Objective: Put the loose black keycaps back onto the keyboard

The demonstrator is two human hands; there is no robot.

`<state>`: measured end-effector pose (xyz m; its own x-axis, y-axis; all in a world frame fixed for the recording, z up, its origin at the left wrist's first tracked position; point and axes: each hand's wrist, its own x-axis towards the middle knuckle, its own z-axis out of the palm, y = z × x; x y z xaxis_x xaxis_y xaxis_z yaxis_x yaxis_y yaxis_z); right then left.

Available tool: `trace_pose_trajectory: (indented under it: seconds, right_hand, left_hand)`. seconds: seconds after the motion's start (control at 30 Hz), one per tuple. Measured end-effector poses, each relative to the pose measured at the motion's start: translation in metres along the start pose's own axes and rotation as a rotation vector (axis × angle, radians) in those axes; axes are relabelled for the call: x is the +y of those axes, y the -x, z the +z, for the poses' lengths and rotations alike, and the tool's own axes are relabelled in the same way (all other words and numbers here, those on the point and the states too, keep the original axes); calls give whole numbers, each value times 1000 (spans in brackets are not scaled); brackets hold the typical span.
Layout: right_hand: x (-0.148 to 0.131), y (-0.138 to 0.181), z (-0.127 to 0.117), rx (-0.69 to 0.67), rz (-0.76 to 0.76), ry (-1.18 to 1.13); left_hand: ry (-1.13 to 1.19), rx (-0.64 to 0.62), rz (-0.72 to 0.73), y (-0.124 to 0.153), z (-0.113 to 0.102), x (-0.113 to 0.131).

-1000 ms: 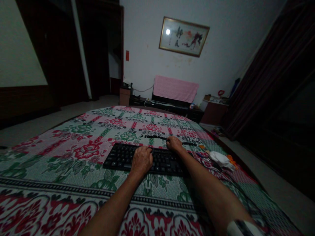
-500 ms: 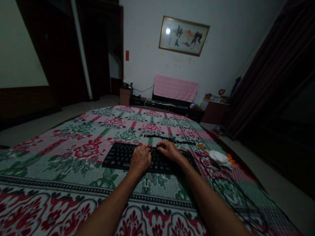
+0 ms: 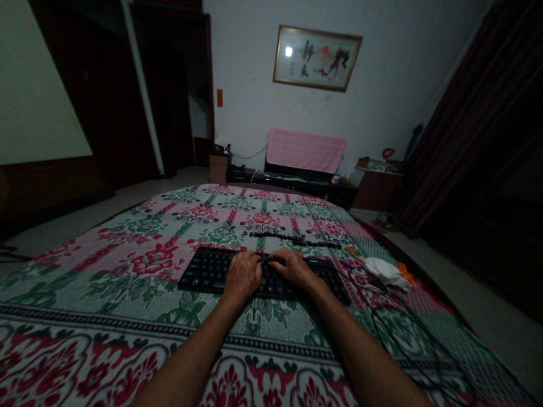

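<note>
A black keyboard (image 3: 203, 271) lies on a patterned bedspread, with its middle partly covered by my hands. My left hand (image 3: 244, 274) rests over the middle keys, back up, fingers together and curled down onto the keyboard. Just right of it, my right hand (image 3: 292, 267) reaches over the keyboard with bent fingers and thumb drawn together near the far edge. Anything small between those fingertips is too dark to make out. Behind the keyboard runs an uneven line of small black pieces (image 3: 292, 239), which look like loose keycaps.
Right of the keyboard lie a crumpled white cloth (image 3: 386, 272), an orange item (image 3: 407, 276) and a looped black cable (image 3: 377, 322). The bedspread (image 3: 148, 328) covers the bed. Beyond its far edge stands a low cabinet with a pink cloth (image 3: 305, 150) over a screen-like object.
My right hand has shifted slightly left and its fingertips are nearer my left hand. My left hand stays in place on the keyboard. The view has turned a little.
</note>
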<state>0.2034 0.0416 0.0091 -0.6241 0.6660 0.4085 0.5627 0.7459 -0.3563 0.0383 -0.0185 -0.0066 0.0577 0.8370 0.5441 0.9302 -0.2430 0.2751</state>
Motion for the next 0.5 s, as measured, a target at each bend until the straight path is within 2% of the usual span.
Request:
trace_pose_trajectory:
  seconds: [0.5]
  right_hand:
    - [-8, -1, 6, 26, 71, 45]
  left_hand:
    - [-1, -10, -1, 0, 1, -1]
